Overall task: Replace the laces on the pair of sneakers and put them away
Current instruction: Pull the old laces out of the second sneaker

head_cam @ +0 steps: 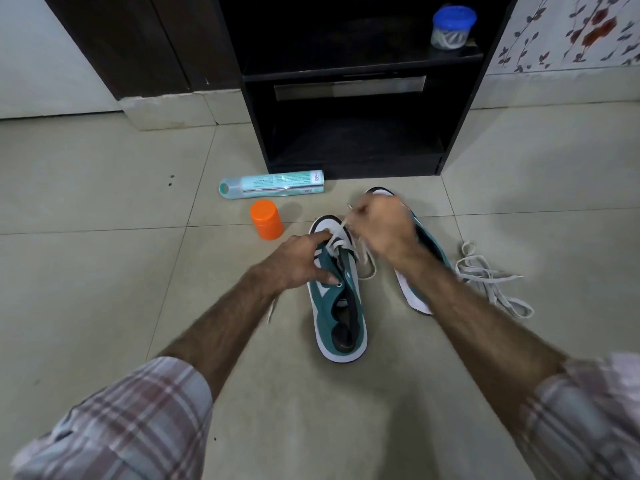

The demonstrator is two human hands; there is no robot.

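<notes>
Lying on the tiled floor [104,188] in front of the black shelf unit [356,98] are 2 teal-and-white sneakers. The near sneaker [341,317] stands upright, its long axis running toward the shelf unit, toe pointing at it. The left hand [298,261] rests on its upper, fingers curled around the side. The right hand [382,226] hovers above the toe, fingers closed, pinching a flat white lace [337,233] threaded through the front eyelets. The second sneaker [426,244] lies tipped on its side to the right, pale sole showing. 1 loose lace [491,278] sprawls farther right. 1 cylindrical spray can [273,184] and 1 orange cap [266,220] sit left of the toes.
</notes>
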